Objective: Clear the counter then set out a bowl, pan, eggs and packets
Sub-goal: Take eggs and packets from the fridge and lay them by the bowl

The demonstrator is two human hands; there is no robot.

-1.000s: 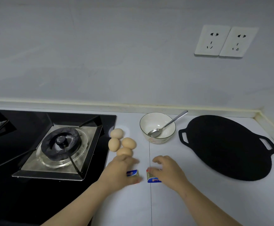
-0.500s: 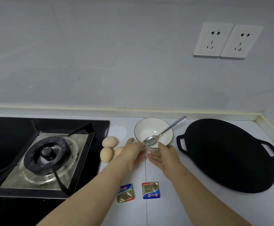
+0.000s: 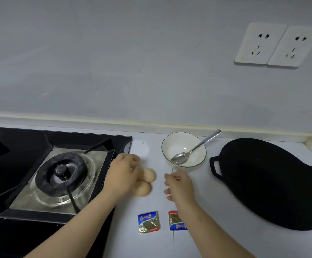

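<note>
**Left hand settling the eggs while the rest is lying ready**

Head view: the left hand (image 3: 122,175) is reaching in beside the stove (image 3: 61,174) and lying over the eggs (image 3: 149,175). Its fingers are bending down over them, but blur is hiding whether they are gripping or only touching. Two eggs are showing at its right edge, touching each other. Any others are being hidden under the palm. Judging by the pose, the hand is nudging them into a tight cluster so that they are not rolling about on the counter (image 3: 132,244).

The right hand (image 3: 179,187) is hovering just right of the eggs and just in front of the bowl (image 3: 177,142), its fingers loosely curled and holding nothing. It is probably guarding against a roll.

The bowl is sitting upright near the wall, between the eggs and the pan (image 3: 263,183). It is holding only a spoon (image 3: 194,150), whose head is lying in the bottom while its handle is leaning out over the right rim.

The pan is lying flat at the right end, apart from the bowl, and nothing is lying on it.

Two packets (image 3: 149,222) are lying side by side near the front edge, the right one partly covered by the right forearm. With bowl, pan, eggs and packets all out, the laying-out seems nearly done.
</note>
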